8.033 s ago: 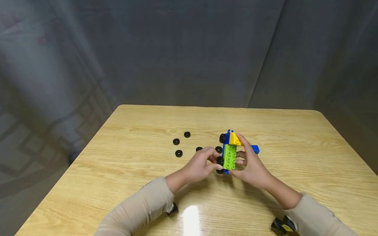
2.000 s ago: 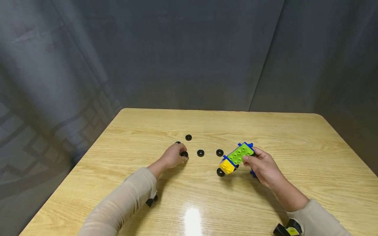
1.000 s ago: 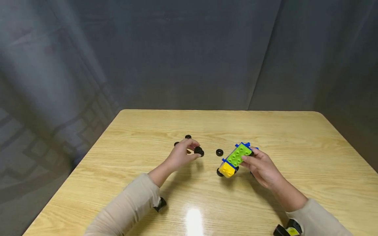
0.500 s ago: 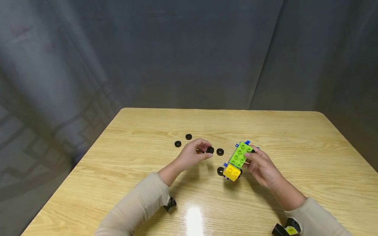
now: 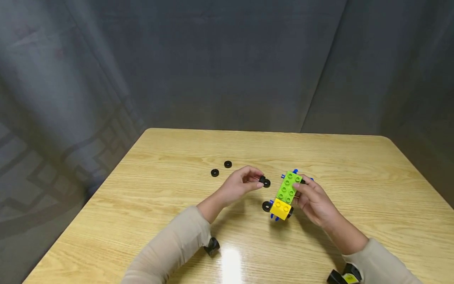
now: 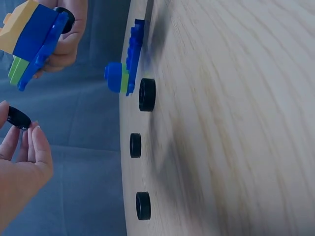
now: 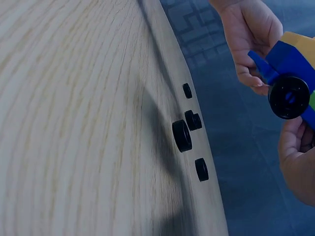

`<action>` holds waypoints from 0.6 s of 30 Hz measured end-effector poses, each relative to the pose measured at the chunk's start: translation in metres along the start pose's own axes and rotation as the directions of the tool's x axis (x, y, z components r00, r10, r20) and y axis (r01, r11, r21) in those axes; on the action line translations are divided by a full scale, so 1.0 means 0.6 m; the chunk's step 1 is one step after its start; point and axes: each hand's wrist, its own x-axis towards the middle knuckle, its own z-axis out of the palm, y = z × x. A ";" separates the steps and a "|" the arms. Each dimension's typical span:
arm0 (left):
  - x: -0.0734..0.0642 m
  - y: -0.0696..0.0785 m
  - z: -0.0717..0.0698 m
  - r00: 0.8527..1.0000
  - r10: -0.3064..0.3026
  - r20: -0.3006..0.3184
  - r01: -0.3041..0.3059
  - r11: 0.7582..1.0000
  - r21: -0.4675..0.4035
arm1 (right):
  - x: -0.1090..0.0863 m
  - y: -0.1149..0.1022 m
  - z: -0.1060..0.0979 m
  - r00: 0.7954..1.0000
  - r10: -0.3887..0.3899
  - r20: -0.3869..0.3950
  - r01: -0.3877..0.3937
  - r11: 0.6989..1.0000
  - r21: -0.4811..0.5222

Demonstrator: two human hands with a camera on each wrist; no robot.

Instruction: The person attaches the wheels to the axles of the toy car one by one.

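Note:
My left hand (image 5: 239, 186) pinches a black toy wheel (image 6: 18, 118) between thumb and fingers, above the table. To its right, my right hand (image 5: 315, 201) grips a toy car built of a green brick (image 5: 288, 188), a yellow brick (image 5: 281, 209) and a blue base (image 6: 35, 38). The car is raised, yellow end towards me. A black wheel (image 7: 289, 97) sits on its right side near the yellow brick. On its left side, a bare blue peg (image 5: 283, 176) sticks out by the green brick.
Loose black wheels lie on the wooden table: one wheel (image 5: 267, 206) beside the car, one wheel (image 5: 214, 172) and another wheel (image 5: 228, 164) farther left. A second blue and green block toy (image 6: 134, 56) stands behind the right hand. Grey curtains hang beyond the table.
My left hand has picked up a wheel at the left and carried it right, close to the car. My right hand has turned the car, whose yellow end pointed away eight seconds ago.

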 end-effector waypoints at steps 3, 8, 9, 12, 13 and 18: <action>0.004 -0.004 0.004 1.000 0.001 0.011 -0.001 1.000 -0.023 | -0.001 -0.001 0.002 1.000 0.010 -0.007 -0.010 1.000 -0.003; 0.007 -0.004 0.009 1.000 0.002 0.027 0.000 0.999 -0.053 | -0.001 -0.001 0.002 0.999 0.040 -0.017 -0.040 0.999 0.014; 0.008 -0.003 0.010 1.000 0.002 0.029 0.000 0.998 -0.059 | 0.000 -0.001 0.002 0.999 0.045 -0.013 -0.045 0.999 0.019; 0.010 -0.003 0.014 0.999 -0.003 0.032 0.006 0.997 -0.075 | 0.001 0.001 0.003 0.998 0.058 0.007 -0.059 0.998 0.027; 0.010 -0.003 0.015 0.999 -0.003 0.034 0.006 0.997 -0.082 | 0.001 0.001 0.003 0.998 0.061 0.014 -0.061 0.998 0.025; 0.012 -0.001 0.022 0.999 -0.003 0.044 0.008 0.994 -0.107 | 0.000 0.003 0.005 0.997 0.071 0.024 -0.072 0.997 0.020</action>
